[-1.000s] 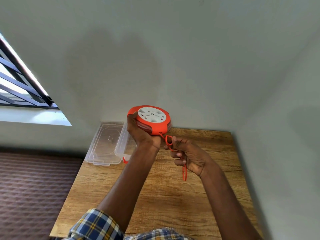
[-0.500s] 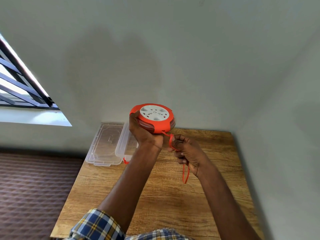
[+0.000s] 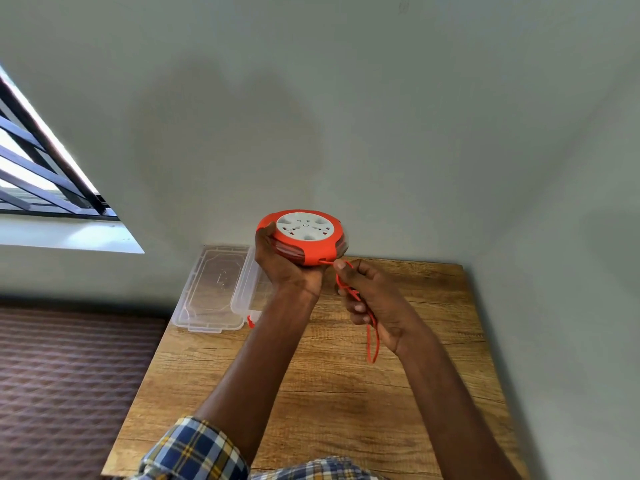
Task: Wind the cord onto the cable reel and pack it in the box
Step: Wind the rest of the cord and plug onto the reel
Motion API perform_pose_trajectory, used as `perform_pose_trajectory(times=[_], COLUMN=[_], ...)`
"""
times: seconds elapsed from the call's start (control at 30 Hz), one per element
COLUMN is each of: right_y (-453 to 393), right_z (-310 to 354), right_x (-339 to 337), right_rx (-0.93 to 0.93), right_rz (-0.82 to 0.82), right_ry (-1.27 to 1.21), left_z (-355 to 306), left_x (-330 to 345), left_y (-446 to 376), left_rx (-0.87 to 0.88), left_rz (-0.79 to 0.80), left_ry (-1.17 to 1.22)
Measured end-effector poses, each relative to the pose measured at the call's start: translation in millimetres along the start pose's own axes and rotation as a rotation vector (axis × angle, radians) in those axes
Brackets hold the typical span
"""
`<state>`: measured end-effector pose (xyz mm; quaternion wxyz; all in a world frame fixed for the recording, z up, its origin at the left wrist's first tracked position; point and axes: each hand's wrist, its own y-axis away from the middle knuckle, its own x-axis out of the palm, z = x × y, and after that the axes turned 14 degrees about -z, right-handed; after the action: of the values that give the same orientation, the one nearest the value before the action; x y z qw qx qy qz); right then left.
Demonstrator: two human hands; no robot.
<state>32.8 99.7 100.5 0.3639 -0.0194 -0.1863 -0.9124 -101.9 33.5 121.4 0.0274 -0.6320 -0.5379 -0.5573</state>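
Left hand is wrapped around one orange cable reel, held up off the wooden table. Right hand, just right of it, has fingers curled on the one orange cord, a loop dangling below. Left of the grip: one clear plastic box beside its one lid. No readable writing anywhere.

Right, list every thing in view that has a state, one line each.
cable reel: held up off the table, mostly wound
cord: loose end hanging out of the reel
left hand: grips the reel
right hand: holds the cord
box: open, on the table
lid: off, flat beside the box
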Motion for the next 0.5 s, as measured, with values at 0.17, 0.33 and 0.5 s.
perform_pose_trajectory(times=[0.17,0.33,0.5], right_y=[-1.3,3.0,5.8], right_z=[-0.4,1.7,2.7], right_x=[-15.4,-21.8,-21.5], right_rx=[-0.157,-0.319,-0.509], right_rz=[-0.043,-0.018,-0.267], right_ry=[0.147,0.197,0.298], left_z=[-6.5,-10.1,-19.5], left_x=[-2.0,-3.4,-6.9], left_y=[-5.6,-8.3,-13.0], left_rx=[0.029,0.052,0.008], left_rz=[0.004,-0.005,0.005], left_ry=[0.004,0.039,0.086])
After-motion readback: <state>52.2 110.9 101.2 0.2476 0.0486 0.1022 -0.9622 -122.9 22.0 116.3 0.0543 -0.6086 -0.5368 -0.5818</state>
